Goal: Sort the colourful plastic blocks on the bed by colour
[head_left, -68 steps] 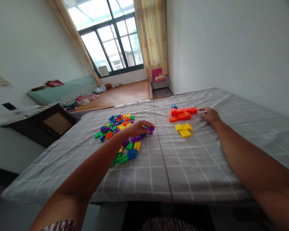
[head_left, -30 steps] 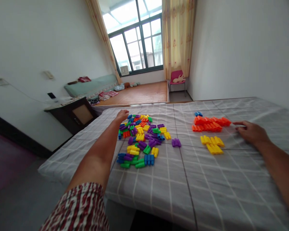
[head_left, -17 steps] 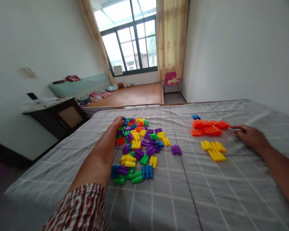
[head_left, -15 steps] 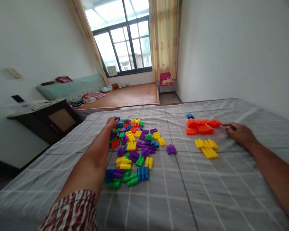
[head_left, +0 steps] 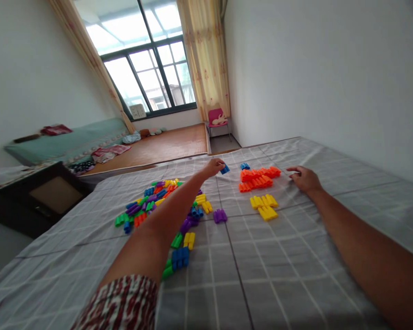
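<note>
Grey checked cloth (head_left: 275,266) carried all the blocks. Left forearm (head_left: 161,224) crossed over the mixed block pile (head_left: 150,200), hiding part of it. Orange set (head_left: 259,178) lay well right of the pile: two rows, rear one running further right. Right hand (head_left: 304,178) was just off that rear row's end, not touching; fingers released, index pointing at it. Yellow set (head_left: 264,207) lay nearer the camera than orange. Left hand (head_left: 213,167) was over the cloth, between pile and orange. Purple block (head_left: 220,216) sat between pile and yellow. Left fingers grasped a held blue block (head_left: 225,169); far blue block (head_left: 244,166) lay just behind orange's left end.
</note>
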`<state>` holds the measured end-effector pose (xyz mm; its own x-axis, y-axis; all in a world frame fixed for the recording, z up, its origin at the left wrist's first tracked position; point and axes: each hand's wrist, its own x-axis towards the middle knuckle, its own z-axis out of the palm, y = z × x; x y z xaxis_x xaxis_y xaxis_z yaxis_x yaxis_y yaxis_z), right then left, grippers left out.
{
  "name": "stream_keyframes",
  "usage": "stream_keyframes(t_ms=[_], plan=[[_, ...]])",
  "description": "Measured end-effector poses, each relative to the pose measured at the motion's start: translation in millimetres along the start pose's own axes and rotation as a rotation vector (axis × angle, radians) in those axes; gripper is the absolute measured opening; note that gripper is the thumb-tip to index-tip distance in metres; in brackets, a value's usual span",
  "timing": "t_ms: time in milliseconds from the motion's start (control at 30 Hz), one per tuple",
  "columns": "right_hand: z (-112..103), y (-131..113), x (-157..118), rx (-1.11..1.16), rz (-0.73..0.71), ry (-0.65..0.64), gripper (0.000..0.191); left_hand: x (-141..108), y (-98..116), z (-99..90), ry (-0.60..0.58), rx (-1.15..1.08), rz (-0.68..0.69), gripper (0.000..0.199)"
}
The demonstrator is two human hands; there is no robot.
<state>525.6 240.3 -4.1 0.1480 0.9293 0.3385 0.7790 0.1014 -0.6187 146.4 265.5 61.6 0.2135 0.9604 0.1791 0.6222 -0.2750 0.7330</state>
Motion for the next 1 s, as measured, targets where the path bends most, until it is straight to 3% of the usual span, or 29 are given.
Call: stream_keyframes(t_ms=[100, 200, 367, 500, 733, 1000], plan=[[0.8, 0.2, 0.9, 0.004, 0.0, -0.003, 0.036, 28.4, 7.2, 38.1, -0.003, 0.071, -0.012, 0.025], [4.5, 0.3, 1.9, -0.009, -0.024, -0.011, 0.035, 44.5, 6.4, 54.8, -0.022, 0.209, 0.002, 0.025], [10.1, 1.7, 4.3, -0.001, -0.012, -0.025, 0.037, 49.1, -3.3, 56.1, -0.038, 0.274, 0.009, 0.028], [11.4, 0.4, 4.9, 0.002, -0.011, -0.037, 0.037, 49.7, -7.6, 61.7, -0.052, 0.343, -0.011, 0.046], [11.1, 0.7, 5.7, 0.0, -0.011, -0.041, 0.035, 59.7, -2.0, 76.7, 0.006, 0.384, -0.031, 0.043], [11.6, 1.7, 5.7, -0.01, -0.037, -0.033, 0.035, 52.4, 3.7, 71.8, 0.05, 0.392, -0.046, 0.05]])
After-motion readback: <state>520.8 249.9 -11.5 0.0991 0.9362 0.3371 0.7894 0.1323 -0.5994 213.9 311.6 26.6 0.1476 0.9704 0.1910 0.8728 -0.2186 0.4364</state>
